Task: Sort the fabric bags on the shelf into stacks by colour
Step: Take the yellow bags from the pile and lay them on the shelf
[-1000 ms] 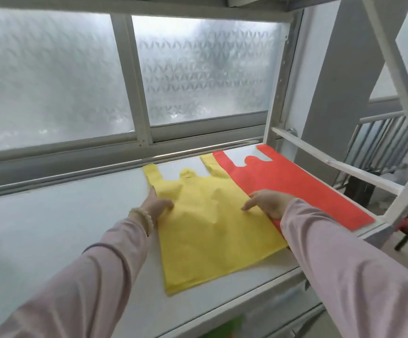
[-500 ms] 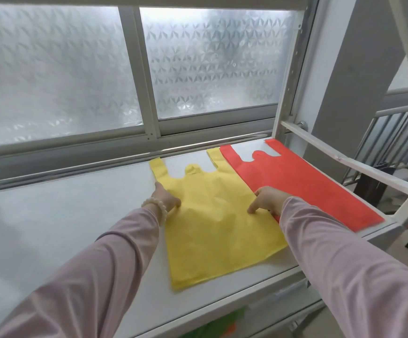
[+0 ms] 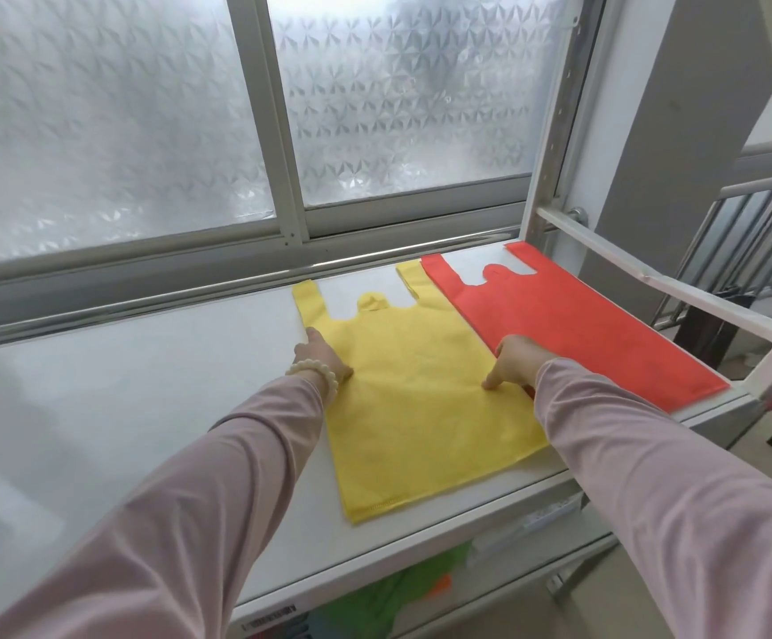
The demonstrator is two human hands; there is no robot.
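A yellow fabric bag [image 3: 416, 408] lies flat on the white shelf [image 3: 144, 408], handles pointing toward the window. A red fabric bag [image 3: 573, 325] lies flat just to its right, its left edge over the yellow bag's right handle. My left hand [image 3: 322, 357] rests on the yellow bag's left edge with fingers stretched forward. My right hand [image 3: 513, 362] presses on the yellow bag's right edge, where it meets the red bag, with its thumb pointing down on the fabric.
A frosted window [image 3: 375, 108] runs behind the shelf. A white frame bar [image 3: 651, 274] crosses at the right. Green and orange fabric [image 3: 402, 588] shows on the lower shelf. A railing [image 3: 753, 223] stands beyond the shelf's right end.
Both hands stay on the yellow bag's edges. My left fingers have stretched out further along the left edge. The view has shifted slightly.
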